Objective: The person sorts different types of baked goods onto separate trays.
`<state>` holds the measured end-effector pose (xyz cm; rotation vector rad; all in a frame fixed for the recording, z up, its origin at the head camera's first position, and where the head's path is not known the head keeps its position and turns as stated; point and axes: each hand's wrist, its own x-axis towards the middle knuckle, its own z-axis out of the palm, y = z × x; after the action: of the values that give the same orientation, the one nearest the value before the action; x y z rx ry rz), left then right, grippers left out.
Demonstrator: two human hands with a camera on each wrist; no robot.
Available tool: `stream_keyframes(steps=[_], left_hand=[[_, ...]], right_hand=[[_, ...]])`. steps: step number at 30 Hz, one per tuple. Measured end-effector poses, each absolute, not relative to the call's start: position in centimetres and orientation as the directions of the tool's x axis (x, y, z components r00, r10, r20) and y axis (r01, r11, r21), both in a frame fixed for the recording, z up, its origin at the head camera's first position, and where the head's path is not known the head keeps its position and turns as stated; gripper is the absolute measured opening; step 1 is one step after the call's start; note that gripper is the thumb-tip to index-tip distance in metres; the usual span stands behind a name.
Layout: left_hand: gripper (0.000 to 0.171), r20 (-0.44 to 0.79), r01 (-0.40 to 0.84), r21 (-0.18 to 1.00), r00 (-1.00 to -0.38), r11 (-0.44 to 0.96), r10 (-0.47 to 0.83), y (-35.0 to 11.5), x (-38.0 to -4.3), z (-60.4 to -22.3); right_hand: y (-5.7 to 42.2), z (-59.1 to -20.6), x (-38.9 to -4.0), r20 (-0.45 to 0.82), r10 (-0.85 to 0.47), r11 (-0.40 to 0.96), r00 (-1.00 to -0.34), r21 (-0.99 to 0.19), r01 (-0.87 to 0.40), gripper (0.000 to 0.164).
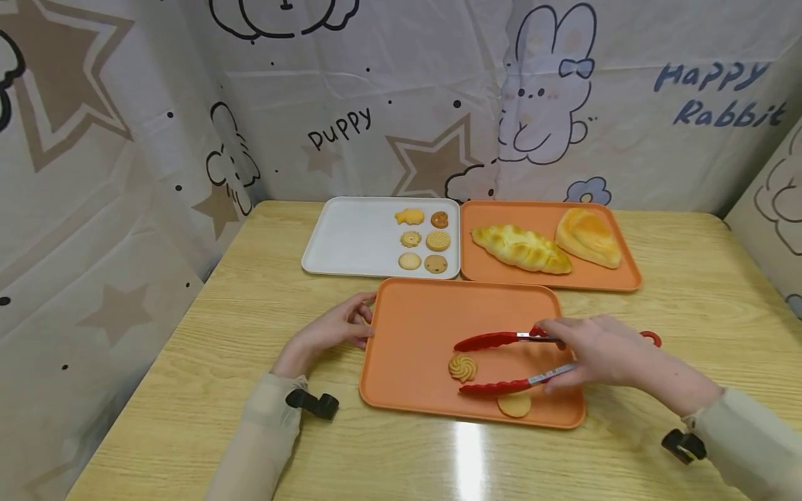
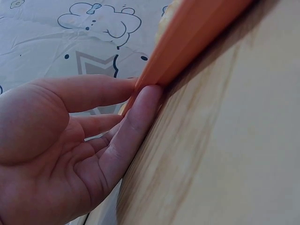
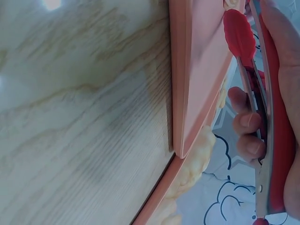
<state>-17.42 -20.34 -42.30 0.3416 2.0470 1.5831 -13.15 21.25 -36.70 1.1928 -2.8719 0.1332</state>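
Observation:
My left hand [image 1: 335, 325] holds the left edge of the front orange tray [image 1: 413, 313]; its fingertips meet at the rim in the left wrist view. In my right hand [image 1: 604, 348] is a pair of red-tipped metal tongs [image 1: 491, 341], spread apart over the tray's right half. Between the tong tips lies a swirl cookie [image 1: 462, 368], with one red tip on its far side and the other on its near side. A round flat cookie [image 1: 515, 405] sits by the near rim, partly covered by the lower tong arm. The right wrist view shows fingers [image 3: 248, 122] wrapped around the tongs.
Behind, a white tray [image 1: 351, 236] carries several small cookies [image 1: 438, 241] on its right side. Beside it, another orange tray [image 1: 501, 271] bears a braided bread [image 1: 520, 248] and a wedge-shaped bread [image 1: 587, 238]. A printed curtain [image 1: 407, 90] hangs behind the wooden table [image 1: 250, 292].

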Motion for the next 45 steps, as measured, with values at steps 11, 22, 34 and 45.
stream_keyframes(steps=[11, 22, 34, 45], left_hand=[[0.071, -0.250, -0.111, 0.951, -0.824, 0.288, 0.508, -20.2, -17.4, -41.9], [0.071, -0.250, -0.119, 0.953, -0.830, 0.280, 0.498, -19.9, -17.4, -41.8], [0.069, -0.255, -0.115, 0.949, -0.827, 0.294, 0.500, -20.4, -17.1, -42.1], [0.070, -0.248, -0.103, 0.950, -0.824, 0.295, 0.510, -20.5, -17.1, -42.1]], right_hand=[[21.4, -36.7, -13.5, 0.105, -0.761, 0.633, -0.641, -0.096, -0.768, 0.059], [20.8, -36.8, -15.6, 0.106, -0.727, 0.677, -0.678, -0.056, -0.734, 0.062], [19.7, -36.8, -17.2, 0.084, -0.701, 0.704, -0.708, -0.072, -0.706, 0.062], [17.1, -36.4, -19.8, 0.129, -0.594, 0.794, -0.794, -0.061, -0.604, 0.069]])
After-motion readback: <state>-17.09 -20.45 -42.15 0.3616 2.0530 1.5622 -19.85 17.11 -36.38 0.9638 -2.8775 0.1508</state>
